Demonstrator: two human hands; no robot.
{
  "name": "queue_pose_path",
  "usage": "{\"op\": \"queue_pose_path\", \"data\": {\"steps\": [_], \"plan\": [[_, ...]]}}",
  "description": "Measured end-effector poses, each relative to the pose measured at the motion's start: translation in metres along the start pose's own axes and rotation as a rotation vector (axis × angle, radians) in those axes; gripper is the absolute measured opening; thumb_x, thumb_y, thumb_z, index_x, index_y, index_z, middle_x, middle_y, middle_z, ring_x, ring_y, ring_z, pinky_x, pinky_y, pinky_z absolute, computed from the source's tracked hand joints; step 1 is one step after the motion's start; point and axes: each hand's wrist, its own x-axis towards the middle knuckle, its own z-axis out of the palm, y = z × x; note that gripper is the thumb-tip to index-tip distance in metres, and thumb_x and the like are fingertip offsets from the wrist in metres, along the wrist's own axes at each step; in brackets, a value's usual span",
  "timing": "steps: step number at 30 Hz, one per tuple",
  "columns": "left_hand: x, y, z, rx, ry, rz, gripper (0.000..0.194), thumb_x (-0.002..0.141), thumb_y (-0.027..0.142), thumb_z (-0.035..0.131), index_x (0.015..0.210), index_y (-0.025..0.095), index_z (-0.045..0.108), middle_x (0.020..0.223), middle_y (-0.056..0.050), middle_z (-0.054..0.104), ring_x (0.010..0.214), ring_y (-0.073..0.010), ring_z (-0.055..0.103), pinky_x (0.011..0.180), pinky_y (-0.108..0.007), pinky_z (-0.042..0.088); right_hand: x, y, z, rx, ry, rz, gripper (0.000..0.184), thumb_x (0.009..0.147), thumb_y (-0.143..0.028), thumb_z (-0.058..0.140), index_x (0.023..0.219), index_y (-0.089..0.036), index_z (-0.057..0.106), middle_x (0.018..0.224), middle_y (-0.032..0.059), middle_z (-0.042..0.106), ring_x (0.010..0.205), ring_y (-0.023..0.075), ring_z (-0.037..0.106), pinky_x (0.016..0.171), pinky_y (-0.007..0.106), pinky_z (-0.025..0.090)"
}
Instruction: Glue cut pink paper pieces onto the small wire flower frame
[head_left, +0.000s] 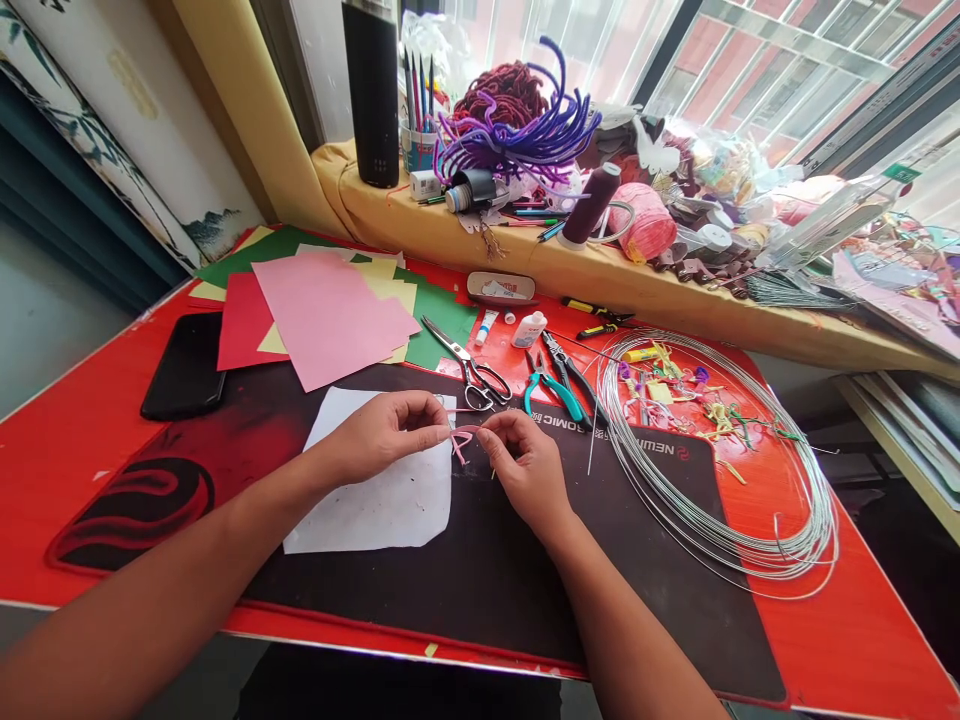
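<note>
The left hand point(382, 435) and right hand point(525, 465) pinch a bent pink wire point(461, 440) (fingers closed tight on it) just right of a white paper point(375, 500).

Around the one pair of scissors point(484, 383): one left hand point(382, 437) and one right hand point(527, 470) just in front, sharing one pink wire piece point(461, 440); two pairs of pliers point(559, 385) just right; one wire coil point(720, 540) farther right; one bottle point(529, 330) and one tube point(485, 327) behind; at least four coloured paper sheets point(330, 315) left; one white paper sheet point(375, 510) front-left; one phone point(184, 365) far left.
</note>
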Motion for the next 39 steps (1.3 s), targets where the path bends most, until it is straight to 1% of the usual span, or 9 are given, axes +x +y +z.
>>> {"op": "queue_pose_path", "data": {"steps": [5,12,19,24,27,31,33,36,39], "plan": [[-0.001,0.001,0.000,0.022,-0.014,0.004,0.034,0.090,0.052,0.074,0.083,0.020,0.067,0.080,0.000,0.060,0.074,-0.0156,0.052,0.068,-0.029,0.044,-0.001,-0.001,0.000,-0.012,0.002,-0.009,0.019,0.100,-0.041,0.069,0.095,-0.023,0.070,0.067,-0.0032,0.063,0.057,0.0153,0.053,0.057,0.029,0.042],[0.000,-0.001,0.000,0.035,-0.013,0.002,0.036,0.091,0.054,0.074,0.083,0.020,0.067,0.079,-0.001,0.060,0.073,-0.0158,0.052,0.066,-0.029,0.044,-0.001,-0.003,0.000,-0.024,-0.003,-0.044,0.018,0.100,-0.039,0.068,0.091,-0.023,0.070,0.068,-0.0020,0.065,0.056,0.0154,0.053,0.055,0.028,0.042],[0.002,-0.003,-0.005,0.077,0.033,0.011,0.040,0.089,0.059,0.074,0.083,0.020,0.068,0.076,0.000,0.061,0.069,-0.0154,0.052,0.062,-0.028,0.043,-0.002,-0.004,0.000,-0.032,-0.044,-0.044,0.019,0.102,-0.040,0.064,0.091,-0.024,0.067,0.066,-0.0031,0.060,0.056,0.0153,0.049,0.055,0.028,0.039],[0.003,-0.007,-0.005,0.201,0.095,0.044,0.033,0.092,0.053,0.071,0.086,0.021,0.071,0.080,-0.002,0.067,0.073,-0.0174,0.056,0.065,-0.030,0.044,-0.003,-0.006,0.002,-0.035,-0.104,-0.042,0.021,0.103,-0.040,0.064,0.090,-0.024,0.066,0.066,-0.0032,0.061,0.058,0.0157,0.050,0.059,0.029,0.039],[0.003,-0.007,-0.004,0.245,0.135,0.059,0.032,0.092,0.053,0.071,0.085,0.021,0.073,0.081,-0.002,0.071,0.074,-0.0185,0.059,0.066,-0.031,0.046,-0.004,-0.005,0.003,-0.041,-0.108,-0.050,0.020,0.103,-0.038,0.065,0.090,-0.024,0.066,0.067,-0.0031,0.062,0.059,0.0158,0.052,0.060,0.029,0.040],[0.003,-0.006,-0.008,0.291,0.211,0.076,0.034,0.092,0.055,0.071,0.093,0.022,0.079,0.092,-0.005,0.078,0.084,-0.0221,0.065,0.072,-0.033,0.050,-0.003,-0.004,0.002,-0.043,-0.063,-0.055,0.020,0.102,-0.039,0.065,0.090,-0.023,0.067,0.067,-0.0025,0.064,0.058,0.0155,0.053,0.058,0.028,0.042],[0.003,-0.007,-0.013,0.298,0.260,0.076,0.037,0.093,0.058,0.071,0.099,0.022,0.080,0.096,-0.006,0.079,0.085,-0.0222,0.066,0.073,-0.033,0.051,-0.003,-0.005,0.001,-0.034,-0.034,-0.051,0.020,0.101,-0.039,0.065,0.090,-0.023,0.067,0.067,-0.0023,0.064,0.057,0.0154,0.053,0.056,0.028,0.042],[0.005,-0.010,-0.022,0.324,0.355,0.071,0.039,0.093,0.058,0.070,0.102,0.021,0.079,0.099,-0.006,0.079,0.083,-0.0212,0.065,0.073,-0.033,0.052,-0.002,-0.005,0.000,0.002,-0.001,-0.025,0.021,0.100,-0.042,0.066,0.090,-0.024,0.067,0.069,-0.0016,0.065,0.056,0.0158,0.053,0.054,0.028,0.041],[0.010,-0.018,-0.028,0.321,0.411,0.060,0.036,0.094,0.055,0.069,0.103,0.021,0.077,0.104,-0.006,0.079,0.090,-0.0226,0.068,0.078,-0.034,0.054,-0.002,-0.005,0.000,0.027,0.024,-0.013,0.023,0.100,-0.044,0.067,0.089,-0.024,0.067,0.069,-0.0015,0.064,0.056,0.0160,0.052,0.055,0.029,0.041]]}}
